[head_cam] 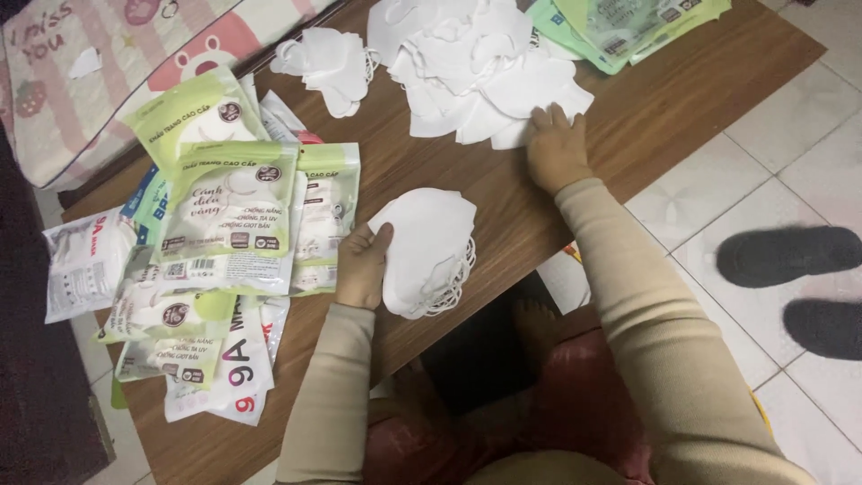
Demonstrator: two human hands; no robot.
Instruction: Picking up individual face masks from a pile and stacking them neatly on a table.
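My left hand (361, 267) grips a small stack of white face masks (422, 247) with ear loops, held just above the wooden table (467, 193) near its front edge. My right hand (555, 148) reaches forward and lies palm down on the near edge of a big loose pile of white masks (476, 67) at the back of the table. Both arms wear beige sleeves.
Several green and white mask packets (235, 211) lie overlapped at the table's left. A smaller heap of masks (328, 58) lies at the back, more green packets (628, 22) at the far right. Two dark slippers (790, 269) rest on the tiled floor at right.
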